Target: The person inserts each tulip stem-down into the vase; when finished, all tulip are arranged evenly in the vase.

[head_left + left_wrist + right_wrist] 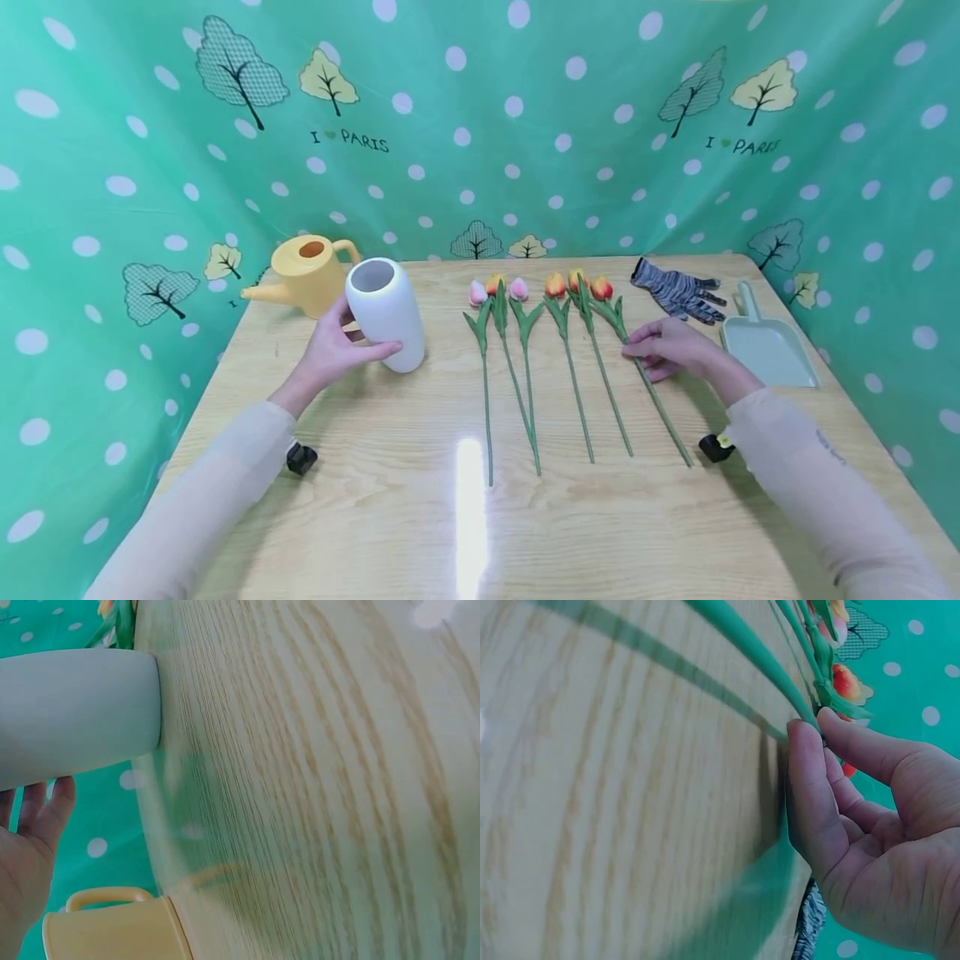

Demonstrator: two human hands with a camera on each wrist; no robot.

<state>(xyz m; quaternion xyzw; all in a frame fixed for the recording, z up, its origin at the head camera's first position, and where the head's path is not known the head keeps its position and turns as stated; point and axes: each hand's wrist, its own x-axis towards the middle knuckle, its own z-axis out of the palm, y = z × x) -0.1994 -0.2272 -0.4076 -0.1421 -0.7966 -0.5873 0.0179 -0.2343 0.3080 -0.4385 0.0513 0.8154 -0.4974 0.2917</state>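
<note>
My left hand (337, 346) holds a white vase (393, 321), thumb across its front and fingers behind it. In the left wrist view the vase (75, 716) has its base at the tabletop, and my fingertips touch its side. On the right, my right hand (671, 346) pinches the green stem of the rightmost tulip (662, 408), an orange-red one lying on the table. The right wrist view has thumb and fingertip meeting at that stem (757, 652). Other tulips lie alongside: pink tulip (477, 292), yellow tulip (496, 285), pink tulip (518, 289) and orange tulip (555, 285).
A yellow watering can (309, 279) stands behind the vase at the back left. At the back right lie a grey patterned glove (678, 292) and a pale green dustpan (768, 350). A green dotted cloth (480, 108) hangs around the wooden table (360, 517).
</note>
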